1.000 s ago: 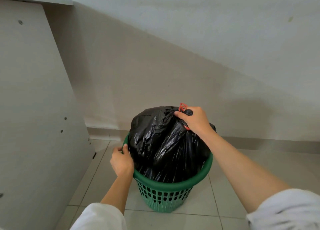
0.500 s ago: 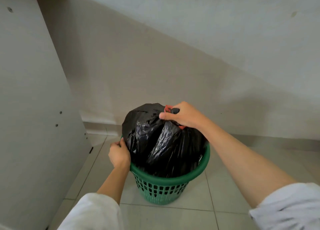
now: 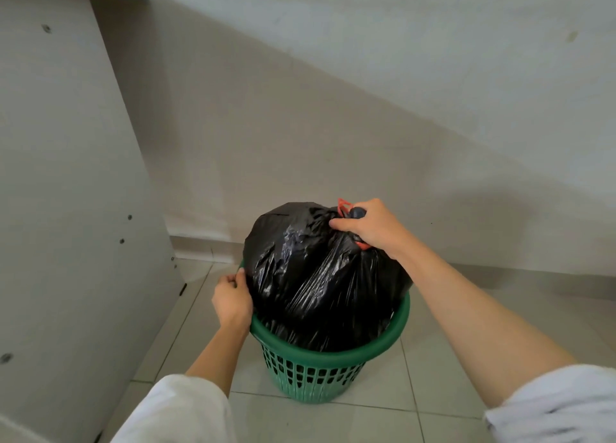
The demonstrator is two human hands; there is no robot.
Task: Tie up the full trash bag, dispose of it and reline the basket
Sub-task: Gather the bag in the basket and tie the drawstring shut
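Although the view has swayed over the last second, nothing in your hold has altered: both hands sit where they sat, and the trash bag [image 3: 316, 276] is no higher in the basket [image 3: 333, 356] than it was. Judged status: neck gathered, tying done or nearly so; lift-out not yet begun; disposal and relining outstanding. Item, far left: white panel [image 3: 66, 209], standing on the tiled floor [image 3: 433, 376], near the basket but apart from it. Item: your left hand [image 3: 232, 301], fingers curled closed over the basket's left rim, thumb just beside the black plastic; it looks to be steadying the basket. Item: basket, green, slotted, upright on the floor. Item: trash bag, black, full, seated inside the basket and bulging well above the rim. Item: red drawstring [image 3: 343, 205], a loop showing just above your knuckles. Item, right: your right hand [image 3: 373, 225], closed tight around the bag's bunched neck at the top, drawstring caught within the fist.
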